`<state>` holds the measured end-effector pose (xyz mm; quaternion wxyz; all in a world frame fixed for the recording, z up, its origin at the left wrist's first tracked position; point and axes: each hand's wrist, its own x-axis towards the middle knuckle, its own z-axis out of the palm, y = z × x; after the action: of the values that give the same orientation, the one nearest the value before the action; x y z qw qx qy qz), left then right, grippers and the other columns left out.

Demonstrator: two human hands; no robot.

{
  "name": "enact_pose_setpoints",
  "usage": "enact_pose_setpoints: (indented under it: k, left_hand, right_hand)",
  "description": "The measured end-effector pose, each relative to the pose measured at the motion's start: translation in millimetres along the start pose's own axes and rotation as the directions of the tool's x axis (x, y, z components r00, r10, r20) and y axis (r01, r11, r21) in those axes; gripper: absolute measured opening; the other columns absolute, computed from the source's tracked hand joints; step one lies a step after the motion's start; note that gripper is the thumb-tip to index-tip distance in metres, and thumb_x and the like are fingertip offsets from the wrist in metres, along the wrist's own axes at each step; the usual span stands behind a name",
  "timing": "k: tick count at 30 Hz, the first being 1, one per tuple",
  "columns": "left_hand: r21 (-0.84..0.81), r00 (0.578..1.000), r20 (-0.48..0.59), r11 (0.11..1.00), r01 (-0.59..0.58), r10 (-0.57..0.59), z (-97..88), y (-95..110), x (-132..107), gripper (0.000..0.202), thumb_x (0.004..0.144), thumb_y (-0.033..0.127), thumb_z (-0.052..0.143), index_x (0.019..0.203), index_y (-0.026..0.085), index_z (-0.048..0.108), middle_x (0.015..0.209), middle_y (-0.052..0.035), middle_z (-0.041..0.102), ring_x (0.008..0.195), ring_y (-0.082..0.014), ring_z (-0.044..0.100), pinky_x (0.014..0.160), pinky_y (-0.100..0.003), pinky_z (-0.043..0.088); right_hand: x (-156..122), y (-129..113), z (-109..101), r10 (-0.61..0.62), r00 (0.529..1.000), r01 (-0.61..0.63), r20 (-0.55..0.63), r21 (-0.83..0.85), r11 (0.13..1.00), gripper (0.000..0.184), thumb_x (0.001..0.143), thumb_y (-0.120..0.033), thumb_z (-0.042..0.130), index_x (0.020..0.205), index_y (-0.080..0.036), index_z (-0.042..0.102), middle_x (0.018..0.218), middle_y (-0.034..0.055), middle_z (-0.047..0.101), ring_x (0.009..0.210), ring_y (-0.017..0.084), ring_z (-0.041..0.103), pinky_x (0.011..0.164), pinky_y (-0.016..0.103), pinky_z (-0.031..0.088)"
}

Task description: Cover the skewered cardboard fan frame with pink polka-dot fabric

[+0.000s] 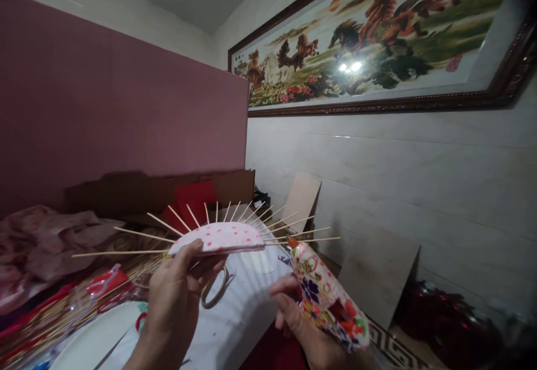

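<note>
My left hand [178, 297] is closed on the straight lower edge of a half-round, pale pink piece with red dots [226, 237], thumb in front and fingers behind. Thin wooden sticks [168, 223] fan out from its curved rim. On the right, my right hand [297, 317] is wrapped round what looks like a glue gun [319, 291] in bright flowered covering. Its orange nozzle points up and left, close to the piece's right end and the lowest sticks there. The glue gun's body hides part of my right fingers.
Below my hands is a white work surface [235, 314] with a brownish ring-shaped thing [213, 289]. Bundled sticks [75, 308], a white round plate [96, 339] and crumpled pink cloth [29, 247] lie left. Boards [377, 275] lean against the right wall, under a framed horse picture [369, 40].
</note>
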<state>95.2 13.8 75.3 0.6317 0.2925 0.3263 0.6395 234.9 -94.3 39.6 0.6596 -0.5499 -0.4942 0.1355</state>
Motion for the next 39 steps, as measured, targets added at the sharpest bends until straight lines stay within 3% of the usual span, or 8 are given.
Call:
enact_pose_setpoints:
  k: [6,10,16,22,28,33,36,39]
  left_hand:
    - [-0.025,1.000,-0.004,1.000,0.003,-0.003,6.5,-12.5,-16.7,0.008,0.072,0.011,0.061,0.079,0.010,0.063,0.074,-0.0092,0.072,0.070,-0.0207,0.069,0.066,-0.032,0.057]
    - [-0.044,0.999,0.029,0.999,0.015,-0.014,7.8,-22.9,-26.8,0.013,0.070,0.019,0.066,0.077,0.008,0.064,0.071,-0.0103,0.072,0.069,-0.0216,0.068,0.070,-0.036,0.056]
    - [0.123,0.998,0.022,0.991,-0.056,0.054,7.1,-31.3,-40.2,0.028,0.065,0.034,0.070,0.076,0.009,0.066,0.069,-0.0074,0.068,0.061,-0.0181,0.063,0.058,-0.030,0.053]
    - [0.195,0.919,0.325,0.934,-0.298,0.225,5.3,-28.2,-41.6,0.029,0.065,0.031,0.072,0.089,0.017,0.064,0.087,-0.0049,0.067,0.079,-0.0170,0.060,0.070,-0.027,0.048]
    - [0.193,0.941,0.169,0.926,-0.325,0.295,-4.1,-19.4,-20.2,0.023,0.068,0.029,0.071,0.085,0.018,0.060,0.081,-0.0006,0.064,0.073,-0.0115,0.057,0.065,-0.020,0.046]
    - [0.170,0.873,0.198,0.861,-0.479,0.446,-3.7,-6.4,-20.4,0.025,0.067,0.028,0.071,0.087,0.019,0.059,0.082,-0.0011,0.064,0.071,-0.0120,0.057,0.057,-0.018,0.046]
    - [0.146,0.785,0.203,0.775,-0.615,0.585,-4.6,-0.9,-23.5,0.034,0.066,0.023,0.073,0.095,0.022,0.058,0.085,-0.0008,0.062,0.073,-0.0136,0.059,0.058,-0.020,0.049]
    - [0.157,0.699,0.280,0.687,-0.710,0.658,-7.1,5.0,-23.5,0.033,0.066,0.019,0.073,0.096,0.022,0.061,0.084,-0.0013,0.063,0.068,-0.0128,0.060,0.053,-0.019,0.050]
  right_hand:
    - [7.4,-4.6,12.7,-0.062,0.991,0.060,0.122,0.021,0.998,0.029,0.079,-0.043,0.058,0.094,-0.020,0.067,0.091,0.0080,0.067,0.075,0.019,0.065,0.060,0.024,0.054]
    - [11.0,-8.1,16.5,-0.107,0.967,0.105,0.231,0.022,0.994,0.032,0.080,-0.044,0.058,0.101,-0.020,0.065,0.081,0.0058,0.069,0.074,0.020,0.065,0.066,0.027,0.055]
    - [8.3,-0.9,21.4,-0.084,0.984,0.082,0.159,0.014,0.996,0.040,0.077,-0.045,0.062,0.109,-0.021,0.062,0.086,0.0078,0.070,0.079,0.023,0.066,0.072,0.033,0.056]
    - [15.7,10.9,13.8,-0.152,0.982,0.143,0.116,0.078,0.987,0.034,0.080,-0.043,0.059,0.106,-0.021,0.062,0.100,0.0091,0.068,0.095,0.024,0.064,0.086,0.037,0.052]
    - [26.5,31.5,3.5,-0.201,0.955,0.164,0.218,0.173,0.971,0.026,0.085,-0.034,0.055,0.108,-0.023,0.060,0.110,0.0084,0.065,0.103,0.023,0.062,0.091,0.038,0.050]
    - [30.8,35.1,-0.6,-0.225,0.948,0.175,0.226,0.220,0.960,0.028,0.080,-0.034,0.062,0.106,-0.023,0.062,0.099,0.0078,0.069,0.099,0.026,0.063,0.091,0.042,0.050]
    - [32.2,27.8,0.0,-0.204,0.947,0.124,0.247,0.302,0.945,0.026,0.079,-0.037,0.062,0.101,-0.023,0.063,0.099,0.0078,0.068,0.104,0.027,0.060,0.092,0.042,0.048]
    - [34.2,15.1,4.4,-0.264,0.945,0.145,0.192,0.479,0.866,0.020,0.081,-0.039,0.059,0.094,-0.024,0.063,0.105,0.0075,0.065,0.109,0.028,0.056,0.090,0.044,0.049]
